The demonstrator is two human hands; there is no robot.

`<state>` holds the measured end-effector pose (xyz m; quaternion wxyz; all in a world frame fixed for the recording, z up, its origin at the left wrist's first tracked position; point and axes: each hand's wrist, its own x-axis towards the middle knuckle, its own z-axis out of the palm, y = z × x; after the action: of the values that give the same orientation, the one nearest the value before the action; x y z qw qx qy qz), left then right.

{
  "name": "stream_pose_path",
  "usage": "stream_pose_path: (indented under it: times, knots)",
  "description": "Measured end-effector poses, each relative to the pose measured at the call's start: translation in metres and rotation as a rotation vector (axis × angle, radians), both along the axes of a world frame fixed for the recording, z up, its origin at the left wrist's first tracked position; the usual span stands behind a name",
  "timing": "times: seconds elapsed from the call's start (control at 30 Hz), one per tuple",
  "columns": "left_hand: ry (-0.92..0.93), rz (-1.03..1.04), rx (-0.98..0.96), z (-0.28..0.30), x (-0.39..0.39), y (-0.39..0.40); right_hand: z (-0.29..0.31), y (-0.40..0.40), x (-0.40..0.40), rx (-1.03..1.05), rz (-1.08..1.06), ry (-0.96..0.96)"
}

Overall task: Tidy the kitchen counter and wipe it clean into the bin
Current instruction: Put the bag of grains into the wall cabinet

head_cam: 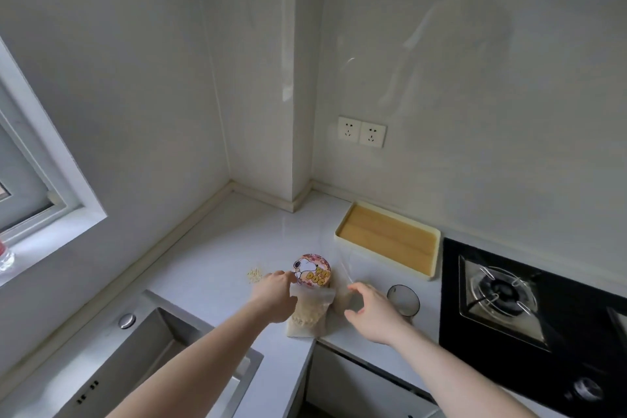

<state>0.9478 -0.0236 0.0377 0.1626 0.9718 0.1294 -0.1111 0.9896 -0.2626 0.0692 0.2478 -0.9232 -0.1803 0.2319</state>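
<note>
Your left hand (276, 295) pinches the top edge of a frosted zip bag of pale grains (307, 314) at lower centre of the frame. Your right hand (369, 307) hovers just right of it, fingers spread and loosely curved around a clear plastic bag (349, 268); whether it grips the film is unclear. Behind the bag stands a round tin (312, 270) printed with a cartoon dog and the word "DOG". Spilled crumbs (255, 274) lie left of it on the white counter (217, 248).
</note>
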Motion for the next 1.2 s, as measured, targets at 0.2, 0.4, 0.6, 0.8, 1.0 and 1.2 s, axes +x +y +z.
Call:
stream_pose_path:
  times: [0.2,0.4,0.6,0.8,1.0,1.2]
  knots:
    - [0.002,0.006,0.042,-0.005,0.007,-0.001,-0.001,0.016,0.013,-0.059,-0.005,-0.008]
    - [-0.149,-0.1,-0.028,0.029,0.003,-0.002,0.018,0.019,0.013,-0.021,0.038,-0.048]
    - [-0.491,-0.246,-0.015,0.152,0.003,0.019,0.103,0.027,0.025,0.297,0.001,-0.205]
    - [-0.77,-0.283,-0.113,0.298,0.014,0.043,0.218,0.049,0.049,0.696,-0.052,-0.454]
    - [-0.952,-0.279,-0.126,0.418,0.03,0.052,0.328,0.072,0.064,0.973,-0.04,-0.552]
    - [-1.104,-0.218,-0.201,0.512,0.048,0.058,0.431,0.095,0.077,1.156,-0.042,-0.76]
